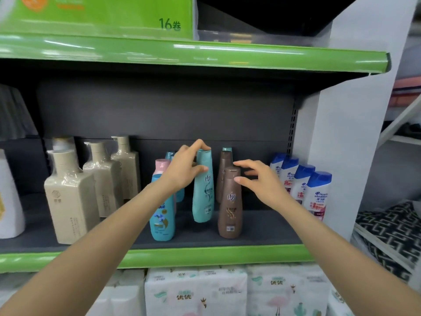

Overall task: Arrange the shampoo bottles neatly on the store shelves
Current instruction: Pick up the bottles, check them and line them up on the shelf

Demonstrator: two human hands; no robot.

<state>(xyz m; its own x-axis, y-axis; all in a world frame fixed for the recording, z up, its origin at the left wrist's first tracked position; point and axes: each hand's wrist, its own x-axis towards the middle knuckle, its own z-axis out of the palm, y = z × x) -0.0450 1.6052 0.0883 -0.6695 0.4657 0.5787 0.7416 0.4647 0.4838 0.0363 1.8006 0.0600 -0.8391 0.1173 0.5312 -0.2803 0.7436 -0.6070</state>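
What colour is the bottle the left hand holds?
Teal bottle, gripped by the left hand, head view.

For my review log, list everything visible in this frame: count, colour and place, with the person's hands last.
Square beige pump bottles: four, beige, left on the middle shelf.
White jug: one, white, far left edge.
Tall teal shampoo bottle: one, teal, centre, tilted, held at its cap.
Blue flower-label bottle: one, front centre; a pink-capped and other teal bottles behind it.
Brown shampoo bottles: two, brown, right of centre, one behind the other.
White blue-capped bottles: four, right end.
Green shelf edge: front of the middle shelf.
Patterned tissue packs: white, shelf below.
Left hand: grips the teal bottle's top.
Right hand: fingers spread by the front brown bottle's cap.
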